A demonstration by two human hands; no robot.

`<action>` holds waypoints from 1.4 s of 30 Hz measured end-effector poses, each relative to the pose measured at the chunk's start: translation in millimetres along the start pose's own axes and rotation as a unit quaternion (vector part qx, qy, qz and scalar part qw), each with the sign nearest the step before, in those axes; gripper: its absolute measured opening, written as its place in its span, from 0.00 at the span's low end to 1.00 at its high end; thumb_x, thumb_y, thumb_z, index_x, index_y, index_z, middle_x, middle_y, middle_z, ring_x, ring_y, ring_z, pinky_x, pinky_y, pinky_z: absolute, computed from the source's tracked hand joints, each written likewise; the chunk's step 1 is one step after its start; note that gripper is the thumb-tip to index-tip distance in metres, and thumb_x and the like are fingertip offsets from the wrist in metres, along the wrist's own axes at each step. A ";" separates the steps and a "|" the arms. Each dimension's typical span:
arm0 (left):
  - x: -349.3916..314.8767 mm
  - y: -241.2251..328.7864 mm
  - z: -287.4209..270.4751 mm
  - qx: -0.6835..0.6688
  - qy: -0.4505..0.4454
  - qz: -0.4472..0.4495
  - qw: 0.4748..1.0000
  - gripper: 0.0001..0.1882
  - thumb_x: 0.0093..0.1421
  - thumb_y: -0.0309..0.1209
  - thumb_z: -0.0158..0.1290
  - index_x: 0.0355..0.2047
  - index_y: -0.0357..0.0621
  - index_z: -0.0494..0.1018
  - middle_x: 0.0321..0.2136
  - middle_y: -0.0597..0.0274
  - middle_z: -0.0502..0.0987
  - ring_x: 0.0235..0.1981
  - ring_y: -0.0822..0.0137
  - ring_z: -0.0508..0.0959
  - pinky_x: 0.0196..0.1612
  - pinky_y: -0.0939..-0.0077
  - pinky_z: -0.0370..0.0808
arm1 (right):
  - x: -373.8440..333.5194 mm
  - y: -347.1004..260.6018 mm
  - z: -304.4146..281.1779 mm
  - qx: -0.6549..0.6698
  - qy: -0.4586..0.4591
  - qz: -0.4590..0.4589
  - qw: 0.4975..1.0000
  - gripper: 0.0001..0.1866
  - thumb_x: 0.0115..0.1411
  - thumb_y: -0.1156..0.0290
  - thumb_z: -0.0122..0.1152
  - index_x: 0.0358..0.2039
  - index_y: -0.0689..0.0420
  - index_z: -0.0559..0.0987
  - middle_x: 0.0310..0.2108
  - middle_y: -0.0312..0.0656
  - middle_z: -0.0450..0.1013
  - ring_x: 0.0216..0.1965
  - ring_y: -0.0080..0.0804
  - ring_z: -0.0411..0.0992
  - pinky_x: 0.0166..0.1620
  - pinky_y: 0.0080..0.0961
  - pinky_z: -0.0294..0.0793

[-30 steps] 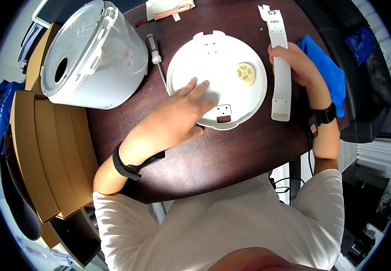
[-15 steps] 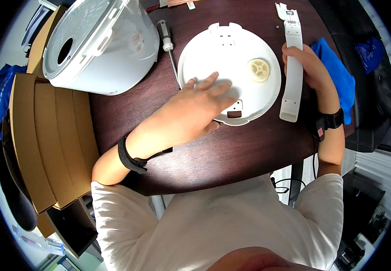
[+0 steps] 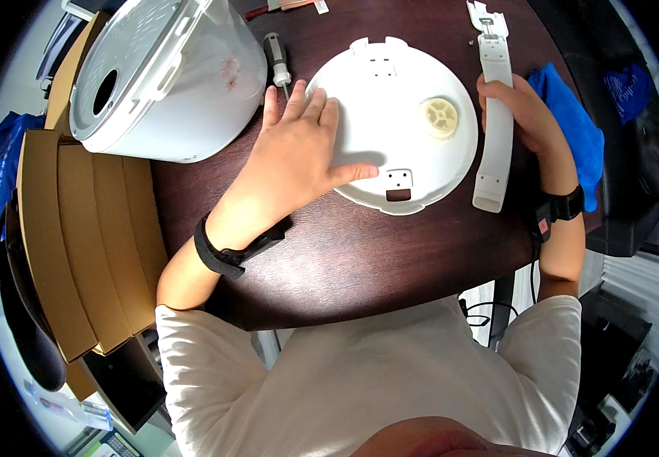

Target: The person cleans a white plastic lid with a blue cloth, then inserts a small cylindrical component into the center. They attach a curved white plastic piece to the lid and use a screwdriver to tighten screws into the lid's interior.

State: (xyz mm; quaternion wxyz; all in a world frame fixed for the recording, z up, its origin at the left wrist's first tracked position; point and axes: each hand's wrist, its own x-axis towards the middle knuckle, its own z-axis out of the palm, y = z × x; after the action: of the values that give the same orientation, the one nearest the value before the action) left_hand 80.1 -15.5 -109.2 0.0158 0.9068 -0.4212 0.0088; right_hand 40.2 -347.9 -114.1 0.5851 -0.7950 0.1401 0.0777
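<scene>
A round white plastic lid (image 3: pixel 390 99) lies on the dark table, with a cream-coloured round valve piece (image 3: pixel 440 119) set in its right side. My left hand (image 3: pixel 299 148) is spread over the lid's left edge, fingers outstretched and thumb across the lid's surface; nothing is gripped in it. In my right hand (image 3: pixel 524 114) is a long white plastic handle (image 3: pixel 495 145), held near its middle, to the right of the lid. The handle's far end has a hinged bracket piece. Beyond my left fingertips lies a screwdriver (image 3: pixel 277 59), its shaft mostly covered by the hand.
A white rice cooker body (image 3: pixel 192 99) stands at the back left. Along the left side is an open cardboard box (image 3: pixel 93 244). A blue cloth (image 3: pixel 577 137) lies by my right wrist, beside a black leather seat (image 3: pixel 630 183).
My left hand has shifted left and turned, from the lid's middle to its left edge. My right hand still holds the handle, almost unmoved.
</scene>
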 end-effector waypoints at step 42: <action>-28.7 56.3 -44.6 -0.080 -0.196 0.159 0.964 0.50 0.50 0.52 0.64 0.63 0.32 0.59 0.65 0.33 0.56 0.67 0.36 0.56 0.67 0.48 0.60 | 3.2 3.1 5.5 -0.041 -0.069 -0.010 0.997 0.24 0.56 0.61 0.59 0.46 0.70 0.77 0.38 0.48 0.79 0.39 0.31 0.78 0.43 0.24 0.75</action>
State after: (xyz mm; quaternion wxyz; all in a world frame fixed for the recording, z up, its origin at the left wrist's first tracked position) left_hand 18.4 -28.2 -64.3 0.0037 0.8077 -0.5546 -0.2002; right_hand 42.5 -344.0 -119.5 0.5607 -0.8126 0.0881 0.1320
